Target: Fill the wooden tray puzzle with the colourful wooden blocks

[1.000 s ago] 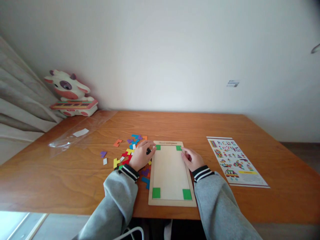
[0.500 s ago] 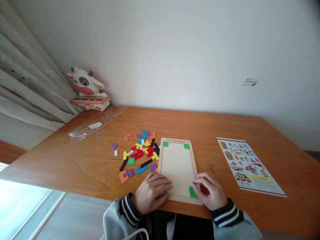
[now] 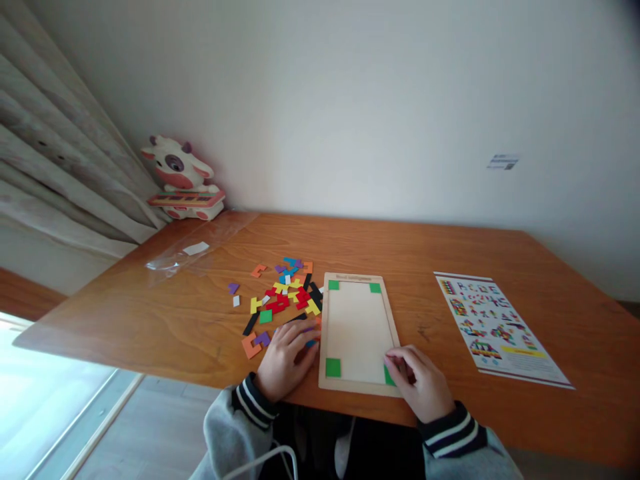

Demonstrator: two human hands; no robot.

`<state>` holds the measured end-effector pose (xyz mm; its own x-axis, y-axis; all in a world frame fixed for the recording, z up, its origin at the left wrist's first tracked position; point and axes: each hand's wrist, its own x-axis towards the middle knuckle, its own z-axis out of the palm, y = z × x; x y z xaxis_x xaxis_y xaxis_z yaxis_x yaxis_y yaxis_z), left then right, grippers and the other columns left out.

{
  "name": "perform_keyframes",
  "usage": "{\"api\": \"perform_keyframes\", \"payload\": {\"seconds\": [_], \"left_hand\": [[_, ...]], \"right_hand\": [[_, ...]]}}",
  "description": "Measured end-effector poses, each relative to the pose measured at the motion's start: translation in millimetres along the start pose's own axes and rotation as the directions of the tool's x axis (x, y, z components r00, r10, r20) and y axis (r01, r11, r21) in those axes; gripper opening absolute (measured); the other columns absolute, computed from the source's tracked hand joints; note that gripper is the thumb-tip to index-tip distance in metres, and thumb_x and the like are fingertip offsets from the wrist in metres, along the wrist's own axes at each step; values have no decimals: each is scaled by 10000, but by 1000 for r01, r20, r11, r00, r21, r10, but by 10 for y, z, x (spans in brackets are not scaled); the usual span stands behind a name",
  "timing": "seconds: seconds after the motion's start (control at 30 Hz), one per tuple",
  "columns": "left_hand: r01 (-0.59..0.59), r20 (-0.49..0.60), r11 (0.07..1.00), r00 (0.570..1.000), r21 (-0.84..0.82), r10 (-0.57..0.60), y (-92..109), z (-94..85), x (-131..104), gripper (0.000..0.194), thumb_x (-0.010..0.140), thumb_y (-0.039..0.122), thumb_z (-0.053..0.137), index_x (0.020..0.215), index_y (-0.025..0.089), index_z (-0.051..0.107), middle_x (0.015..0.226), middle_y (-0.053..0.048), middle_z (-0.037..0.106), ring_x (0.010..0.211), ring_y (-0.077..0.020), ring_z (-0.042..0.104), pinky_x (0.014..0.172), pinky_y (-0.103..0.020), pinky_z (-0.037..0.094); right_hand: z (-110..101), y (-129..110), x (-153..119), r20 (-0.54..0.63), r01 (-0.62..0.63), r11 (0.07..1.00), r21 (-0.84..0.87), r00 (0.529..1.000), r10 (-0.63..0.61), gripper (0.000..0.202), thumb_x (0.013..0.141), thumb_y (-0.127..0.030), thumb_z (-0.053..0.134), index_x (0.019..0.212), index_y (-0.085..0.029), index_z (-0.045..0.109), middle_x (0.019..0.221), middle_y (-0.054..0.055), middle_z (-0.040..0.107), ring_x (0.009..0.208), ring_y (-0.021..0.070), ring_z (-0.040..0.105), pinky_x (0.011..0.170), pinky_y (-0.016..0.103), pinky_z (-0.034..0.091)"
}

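As the right hand (image 3: 423,381) bunches its fingers at the lower-right green square (image 3: 389,378) in the wooden puzzle tray (image 3: 357,333) on the counter (image 3: 425,260), even pressure should seat it flush. The left hand (image 3: 287,355) curves loosely over puzzle pieces (image 3: 278,307); whether either grips is unclear.

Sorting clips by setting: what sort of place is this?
Probably a room in a home: a cow-shaped toy keyboard, a fabric curtain and colourful puzzle pieces on a wooden table suggest it.
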<state>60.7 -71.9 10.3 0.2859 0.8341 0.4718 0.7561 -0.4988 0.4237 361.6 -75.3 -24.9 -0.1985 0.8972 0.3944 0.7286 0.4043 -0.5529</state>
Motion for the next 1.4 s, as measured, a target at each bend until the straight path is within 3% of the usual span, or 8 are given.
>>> {"api": "perform_keyframes", "payload": {"seconds": [0.2,0.4,0.6,0.77,1.03,1.4], "left_hand": [[34,29,995,999,94,-37,-96,-24,-9,263,937,250,553,1186,257,638,1292,-68,645,1172,-248,597,967,-439,516],[41,92,993,994,111,-51,-72,16,1,290,939,273,554,1219,262,626,1342,-81,610,1221,-262,570,981,-457,513],[52,97,991,993,120,-63,-93,13,-11,266,948,285,548,1199,267,631,1353,-67,603,1239,-262,558,987,-456,509],[37,79,991,996,127,-48,-81,17,-1,293,939,313,568,1223,261,621,1369,-84,588,1263,-273,540,1012,-478,501],[81,81,977,992,196,-98,-82,70,-3,375,928,358,569,1286,247,589,1442,-102,524,1322,-303,491,1082,-529,448],[210,-4,948,977,238,-215,-249,57,-51,339,946,313,518,1267,231,592,1383,-116,563,1289,-309,514,1087,-536,440]], "right_hand": [[-6,47,61,-162,-157,975,-160,978,130,359,942,-480,489,1094,-197,651,896,75,645,611,155,585,575,286,501],[-88,162,82,-141,-188,961,-201,977,162,353,937,-458,486,1077,-198,679,787,51,641,549,144,569,524,269,479],[-206,301,-33,-200,-238,941,-239,961,192,470,948,-520,436,1139,-172,688,778,66,640,539,157,553,534,295,488],[-203,287,-20,-166,-236,930,-283,967,195,461,951,-490,414,1162,-181,683,792,62,643,551,159,575,509,285,472],[-58,120,70,-133,-227,903,-365,973,190,389,954,-424,415,1157,-204,663,917,80,671,726,206,658,513,287,447],[265,-306,226,-88,-196,906,-375,981,176,347,977,-330,391,1177,-174,627,950,93,660,676,192,634,493,288,388]]}}
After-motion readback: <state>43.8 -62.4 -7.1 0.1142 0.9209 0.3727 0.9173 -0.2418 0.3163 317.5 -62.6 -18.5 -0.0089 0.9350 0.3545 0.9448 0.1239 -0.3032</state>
